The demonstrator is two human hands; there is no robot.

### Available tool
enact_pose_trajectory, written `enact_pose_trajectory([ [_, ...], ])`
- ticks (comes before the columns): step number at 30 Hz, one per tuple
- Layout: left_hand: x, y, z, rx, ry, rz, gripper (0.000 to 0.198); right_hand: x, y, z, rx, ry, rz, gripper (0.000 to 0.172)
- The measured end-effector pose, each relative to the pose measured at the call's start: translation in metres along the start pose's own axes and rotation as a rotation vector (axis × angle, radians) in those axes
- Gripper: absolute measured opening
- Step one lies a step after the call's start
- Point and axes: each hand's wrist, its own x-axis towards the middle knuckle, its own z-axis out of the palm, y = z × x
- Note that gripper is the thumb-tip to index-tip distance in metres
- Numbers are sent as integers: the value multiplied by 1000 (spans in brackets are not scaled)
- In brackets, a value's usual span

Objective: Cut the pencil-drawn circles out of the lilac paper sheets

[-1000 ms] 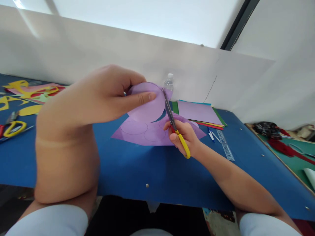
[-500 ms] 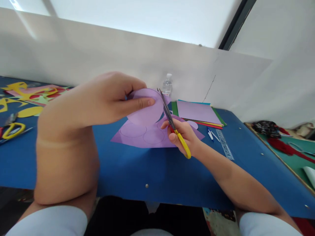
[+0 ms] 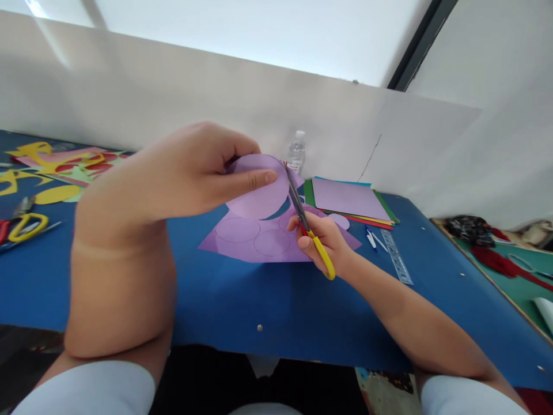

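My left hand (image 3: 216,173) pinches a rounded piece of purple paper (image 3: 259,199) above the table, thumb on its near face. In my right hand (image 3: 322,239) are scissors (image 3: 298,202) with yellow and red handles, their blades pointing up along the paper's right edge. The blades look nearly closed. A narrow purple offcut hangs just behind the blade tips. Below lies a larger purple sheet (image 3: 237,245) with drawn circles on it. A cut light purple disc (image 3: 339,221) rests behind my right hand.
A water bottle (image 3: 296,151) stands by the wall. Stacked coloured paper (image 3: 345,196), pens (image 3: 371,239) and a clear ruler (image 3: 396,257) lie to the right. At the left are yellow-handled scissors (image 3: 28,227), a yellow oval (image 3: 57,195) and coloured scraps (image 3: 64,161).
The scissor blades have come closer together at the paper's edge. My left hand and the paper sit very slightly further right as the view shifts a little.
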Motion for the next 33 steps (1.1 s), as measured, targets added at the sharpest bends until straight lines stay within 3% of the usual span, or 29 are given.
enact_pose_trajectory([
  [8,-1,-4,2,26,46,5,53,0,1,1,-3,2,30,67],
  [19,1,-5,1,8,-59,112,48,2,3,-2,-17,-53,-29,60],
  [33,1,-6,3,-14,-59,122,52,1,3,1,25,-14,-12,67],
])
